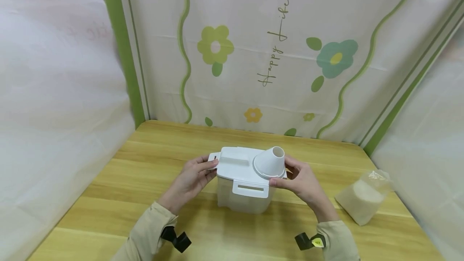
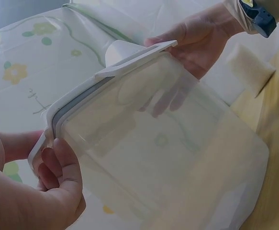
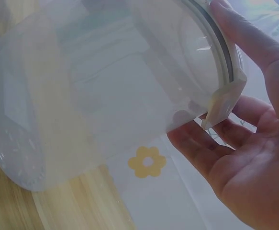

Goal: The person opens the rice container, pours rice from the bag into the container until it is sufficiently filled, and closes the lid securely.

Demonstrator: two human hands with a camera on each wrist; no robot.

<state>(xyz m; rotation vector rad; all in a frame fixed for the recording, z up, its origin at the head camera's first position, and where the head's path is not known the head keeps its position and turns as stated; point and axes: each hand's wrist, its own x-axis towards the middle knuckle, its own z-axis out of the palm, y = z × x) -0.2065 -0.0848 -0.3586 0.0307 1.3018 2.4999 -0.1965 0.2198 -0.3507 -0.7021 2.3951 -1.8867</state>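
Your left grip (image 1: pixel 192 180) pinches the left latch (image 1: pixel 213 156), your right grip (image 1: pixel 303 179) the right end of the lid (image 1: pixel 232 172); work both ends evenly, lest the box (image 1: pixel 244 204) tip. It stands on the wood-grain counter (image 1: pixel 105 212), a filled bag (image 1: pixel 359 201) well apart to its right, a flowered curtain (image 1: pixel 246 71) behind.

Container (image 2: pixel 168 148) — partly cut off, btm edge of L wrist view; yellow label (image 1: pixel 318 243) — txt too small
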